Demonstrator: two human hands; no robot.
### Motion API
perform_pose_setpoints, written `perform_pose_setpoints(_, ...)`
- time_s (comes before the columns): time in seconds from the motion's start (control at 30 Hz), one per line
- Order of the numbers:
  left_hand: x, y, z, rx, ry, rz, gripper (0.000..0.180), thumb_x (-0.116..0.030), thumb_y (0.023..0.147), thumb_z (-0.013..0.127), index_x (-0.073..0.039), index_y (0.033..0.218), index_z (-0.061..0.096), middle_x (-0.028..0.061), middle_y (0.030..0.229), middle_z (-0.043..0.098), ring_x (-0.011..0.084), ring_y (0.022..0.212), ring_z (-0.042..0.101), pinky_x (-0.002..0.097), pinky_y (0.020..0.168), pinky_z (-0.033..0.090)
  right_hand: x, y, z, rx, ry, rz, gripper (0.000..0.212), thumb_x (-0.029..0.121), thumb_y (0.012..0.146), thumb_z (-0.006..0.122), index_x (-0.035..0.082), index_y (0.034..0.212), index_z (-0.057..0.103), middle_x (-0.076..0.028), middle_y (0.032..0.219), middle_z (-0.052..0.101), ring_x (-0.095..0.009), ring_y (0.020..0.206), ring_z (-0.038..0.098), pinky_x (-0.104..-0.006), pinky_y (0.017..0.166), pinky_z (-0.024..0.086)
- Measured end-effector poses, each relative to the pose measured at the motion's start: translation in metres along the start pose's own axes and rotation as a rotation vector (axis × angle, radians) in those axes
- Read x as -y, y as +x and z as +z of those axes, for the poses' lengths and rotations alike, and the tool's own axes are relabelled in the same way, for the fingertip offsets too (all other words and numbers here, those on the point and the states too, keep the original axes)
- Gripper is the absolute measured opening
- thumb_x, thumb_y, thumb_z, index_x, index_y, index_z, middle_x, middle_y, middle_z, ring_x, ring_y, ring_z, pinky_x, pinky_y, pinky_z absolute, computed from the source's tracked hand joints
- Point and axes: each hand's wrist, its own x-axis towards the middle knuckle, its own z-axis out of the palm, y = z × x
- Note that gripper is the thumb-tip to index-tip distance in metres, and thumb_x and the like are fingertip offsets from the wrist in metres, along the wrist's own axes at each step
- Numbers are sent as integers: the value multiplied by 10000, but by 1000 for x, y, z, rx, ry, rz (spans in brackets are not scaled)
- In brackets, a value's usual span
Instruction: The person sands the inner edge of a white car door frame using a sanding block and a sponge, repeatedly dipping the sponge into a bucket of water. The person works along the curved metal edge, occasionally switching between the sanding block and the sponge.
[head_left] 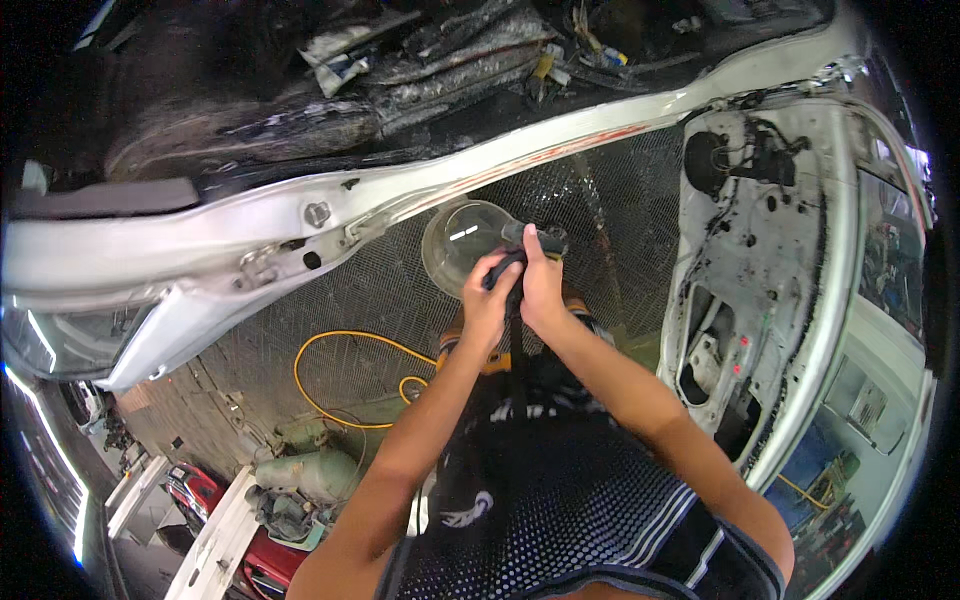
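Observation:
Both my hands are together in front of my body, low in the door opening of a white car body. My left hand (486, 302) is closed, its fingers curled round a black strap-like piece (503, 268). Close against it, my right hand (542, 285) is also closed on the black piece, thumb stretched upward. Just beyond my fingers is a clear, rounded, visor-like thing (462, 245) with a bright reflection. It seems to join the black piece, but my hands hide the join.
A white door sill (440, 185) crosses ahead, with the stripped dark cabin beyond. At right stands an open door with its bare inner panel (725, 255). A yellow hose (297, 365) loops over the textured floor mat (340, 290). A green tank (308, 474) lies at lower left.

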Motion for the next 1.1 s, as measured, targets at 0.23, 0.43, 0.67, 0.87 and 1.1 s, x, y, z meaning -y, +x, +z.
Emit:
perform_pose_setpoints(0.23, 162, 145, -155, -170, 119, -319, 322, -38, 869, 685, -72, 1189, 705, 85, 1075, 689, 179, 865, 664, 285, 828, 543, -126, 124, -63, 106, -186, -29, 419, 246, 1030, 608, -13, 1359, 595, -93, 1234, 672, -154, 971, 677, -330, 848, 583)
perform_pose_setpoints(0.43, 309, 303, -171, -12, 1041, 59, 375, -131, 840, 706, -73, 1210, 692, 197, 1228, 634, 341, 1036, 647, 413, 932, 528, -222, 177, -102, 152, -201, 78, 359, 205, 1036, 588, -51, 1288, 569, -113, 1310, 630, -167, 977, 674, -375, 809, 627)
perform_pose_setpoints(0.67, 466, 353, -188, 219, 1761, 283, 528, -263, 831, 736, -140, 1328, 605, 125, 1398, 512, 374, 1280, 492, 447, 1024, 503, -221, 207, -104, 100, -322, 147, 359, 264, 1025, 603, 3, 1272, 600, -122, 1256, 652, -214, 914, 714, -339, 681, 626)
perform_pose_setpoints(0.87, 335, 284, -155, 101, 883, -399, 513, -304, 793, 782, -62, 1227, 656, 128, 1137, 701, 292, 1071, 675, 393, 909, 567, -188, 197, -115, 75, -101, 34, 452, 320, 1023, 580, 25, 1363, 536, -130, 1371, 592, -266, 942, 713, -365, 725, 622)
perform_pose_setpoints(1.1, 50, 105, -113, 258, -406, -607, 457, -179, 933, 722, -8, 1321, 551, 164, 1233, 651, 335, 1070, 681, 627, 868, 584, -140, 112, -49, 54, -111, -18, 426, 213, 1031, 587, 13, 1398, 507, -136, 1305, 595, -238, 1044, 665, -364, 808, 606)
